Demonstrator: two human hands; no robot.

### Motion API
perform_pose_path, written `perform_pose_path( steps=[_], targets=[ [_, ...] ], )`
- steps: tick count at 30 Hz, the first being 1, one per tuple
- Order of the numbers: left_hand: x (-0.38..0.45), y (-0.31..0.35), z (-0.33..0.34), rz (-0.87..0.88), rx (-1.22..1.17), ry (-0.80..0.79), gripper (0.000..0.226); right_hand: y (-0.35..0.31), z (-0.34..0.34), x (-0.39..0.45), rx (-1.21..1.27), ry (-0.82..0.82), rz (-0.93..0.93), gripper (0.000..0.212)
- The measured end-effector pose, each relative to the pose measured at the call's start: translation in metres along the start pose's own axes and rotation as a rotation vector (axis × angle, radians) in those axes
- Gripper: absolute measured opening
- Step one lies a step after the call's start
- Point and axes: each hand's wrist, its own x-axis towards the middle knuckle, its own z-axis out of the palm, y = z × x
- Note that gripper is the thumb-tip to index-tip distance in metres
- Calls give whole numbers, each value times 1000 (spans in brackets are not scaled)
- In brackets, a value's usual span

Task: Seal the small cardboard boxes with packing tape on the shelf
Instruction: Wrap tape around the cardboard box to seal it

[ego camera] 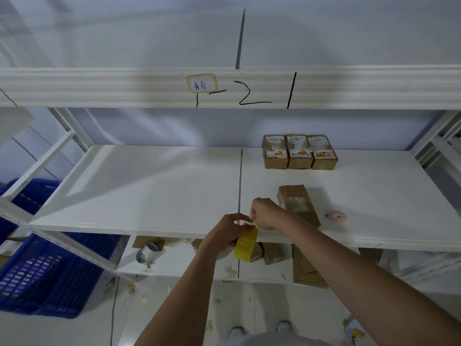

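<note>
At shelf edge, left hand [228,233] gripping tape roll [245,247], right hand [265,213] pinching tape end

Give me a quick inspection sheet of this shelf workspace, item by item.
Surface: white shelf, two panels meeting at a seam.
Job's things: three labelled boxes side by side at the back; one unlabelled box nearer; yellow tape roll.
Clutter: small pink round object.
Grippers: left hand grips the roll; right hand pinches at the tape end.
Cables: nothing seen on the shelf.
Surroundings: blue crates at left; boxes and scraps on lower shelf.
</note>
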Motion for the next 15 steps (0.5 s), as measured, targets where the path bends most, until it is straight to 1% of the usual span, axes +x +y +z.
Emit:
perform_pose_path(
  steps=[2, 3, 4, 5, 7, 9, 11, 15],
  targets=[
    [-1, -3, -1, 16, -1, -17, 27, 2, -9, -1, 81, -72, 22, 48],
    [-2, -5, -2, 12, -7, -35, 27, 3, -15, -3, 110, -123, 43, 54],
    [-3, -8, -2, 4, -40, -59, 26, 4, -19, -3, 129, -169, 60, 54],
    [-4, -10, -2, -7, -96, -87, 27, 7, -21, -2, 145, -190, 68, 47],
    [-8, -12, -3, -15, -172, -147, 36, 12, -19, 3, 186, -166, 73, 23],
    [-8, -15, -4, -16, -164, -191, 48, 17, -16, 4, 226, -140, 77, 10],
    [-8, -19, -5, -20, -156, -197, 52, 19, -12, 3, 238, -120, 87, 9],
    [-6, -24, 1, -45, -152, -166, 52, 14, -1, 4, 209, -76, 109, 13]
  ],
)
